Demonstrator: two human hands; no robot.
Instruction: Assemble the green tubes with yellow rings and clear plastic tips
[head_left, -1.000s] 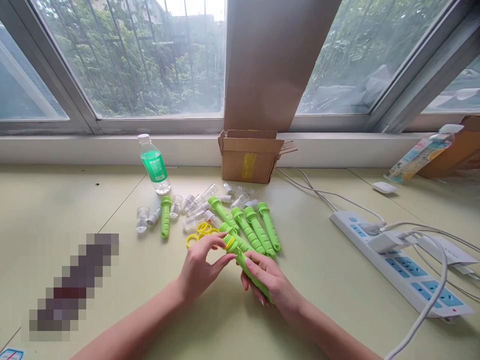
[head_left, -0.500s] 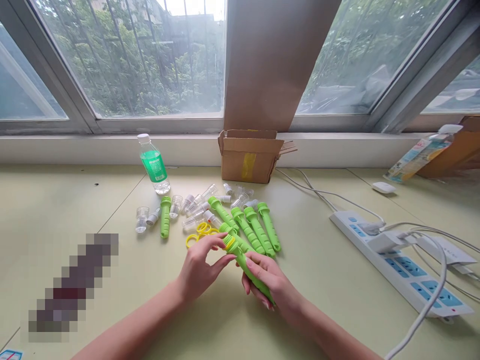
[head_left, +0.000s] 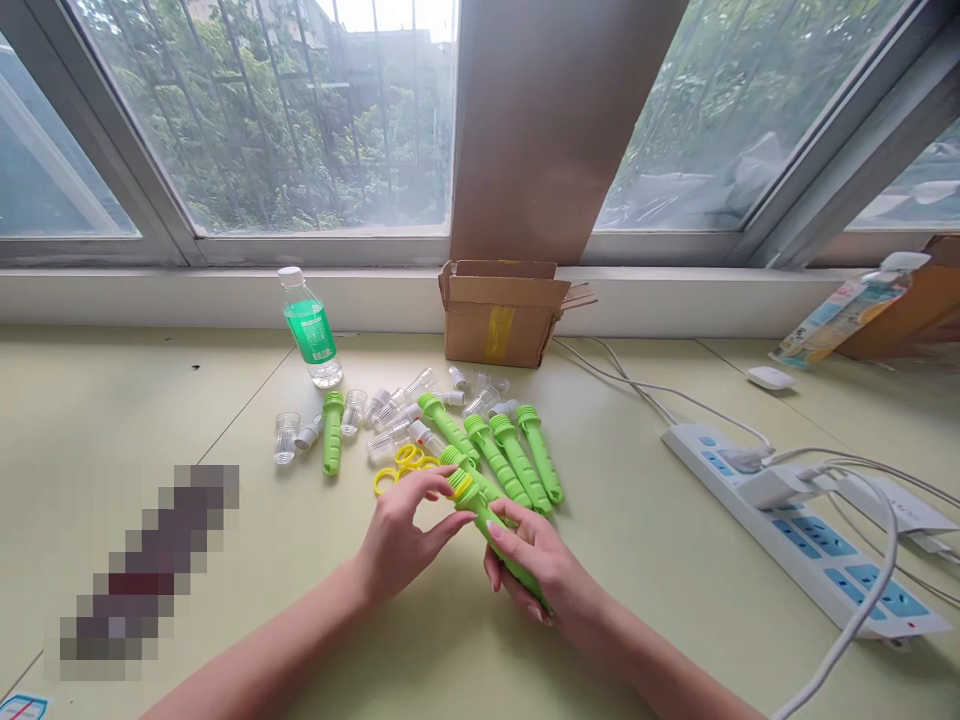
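My right hand [head_left: 538, 570] is wrapped round a green ribbed tube [head_left: 487, 522] with a yellow ring on its top end. My left hand [head_left: 405, 535] pinches that top end with thumb and fingertips. Just beyond lie several more green tubes [head_left: 510, 458] side by side, loose yellow rings [head_left: 401, 462] and a scatter of small clear plastic vials [head_left: 390, 412]. One green tube [head_left: 331, 432] lies apart to the left.
A water bottle with a green label [head_left: 311, 330] and an open cardboard box [head_left: 501, 315] stand near the window sill. A white power strip [head_left: 802, 535] with plugs and cables runs along the right. A pixelated patch [head_left: 146, 570] covers the lower left table.
Almost nothing differs; my right hand's fingers have shifted slightly on the green tube and the view has nudged a little.
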